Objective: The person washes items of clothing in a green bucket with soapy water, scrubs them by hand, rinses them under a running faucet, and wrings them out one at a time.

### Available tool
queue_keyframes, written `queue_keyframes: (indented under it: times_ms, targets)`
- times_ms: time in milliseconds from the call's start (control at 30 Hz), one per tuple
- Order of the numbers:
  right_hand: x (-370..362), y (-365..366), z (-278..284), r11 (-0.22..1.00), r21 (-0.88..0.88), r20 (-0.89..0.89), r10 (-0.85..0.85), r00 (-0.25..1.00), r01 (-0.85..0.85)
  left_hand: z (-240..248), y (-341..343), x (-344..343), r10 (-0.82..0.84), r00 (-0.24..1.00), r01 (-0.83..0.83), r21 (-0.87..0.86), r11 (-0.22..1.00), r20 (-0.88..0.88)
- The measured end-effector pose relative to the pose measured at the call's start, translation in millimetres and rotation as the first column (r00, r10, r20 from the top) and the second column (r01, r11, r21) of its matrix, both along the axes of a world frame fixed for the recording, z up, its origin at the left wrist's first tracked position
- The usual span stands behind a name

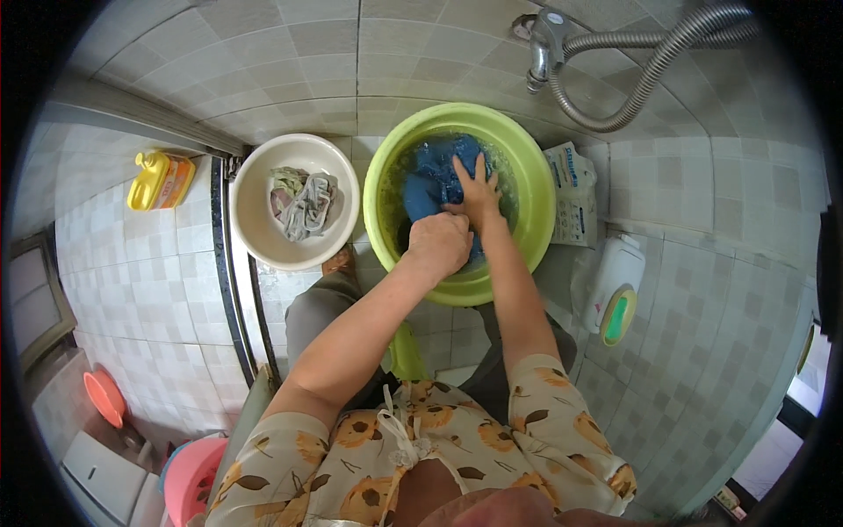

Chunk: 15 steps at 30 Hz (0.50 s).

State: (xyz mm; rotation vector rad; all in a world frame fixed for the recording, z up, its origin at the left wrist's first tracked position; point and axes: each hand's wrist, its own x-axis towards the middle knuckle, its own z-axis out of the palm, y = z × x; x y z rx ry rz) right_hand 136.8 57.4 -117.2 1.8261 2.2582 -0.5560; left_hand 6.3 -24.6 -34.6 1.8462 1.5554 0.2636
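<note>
A light green basin [525,255] of water stands in front of me, with a wet blue cloth [421,195] in it. Bubbles float on the water around the cloth. At the basin's near side my left hand [442,242] is closed in a fist over the cloth's near end, its fingertips hidden from view. Just beyond it, my right hand [479,195] presses on the cloth with its fingers spread.
To the left stands a white basin [250,235] holding crumpled grey and greenish cloths [307,204]. A yellow jug [160,181] is farther left. At right are a printed bag [575,195] and a white bottle [616,272]. A shower hose [632,97] hangs above.
</note>
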Motion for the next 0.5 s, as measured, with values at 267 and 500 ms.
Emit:
queue_keyframes:
  times_ms: [267,500]
  targets:
    - [78,-15,-154,0.978,0.052,-0.079,-0.197,0.977,0.202,9,5,5,0.009,1.0,-0.009,-0.002,1.0,0.024]
    - [46,-48,-59,0.625,-0.405,-0.519,-0.758,0.395,0.668,-22,4,1,0.185,0.982,-0.177,-0.169,0.97,0.028]
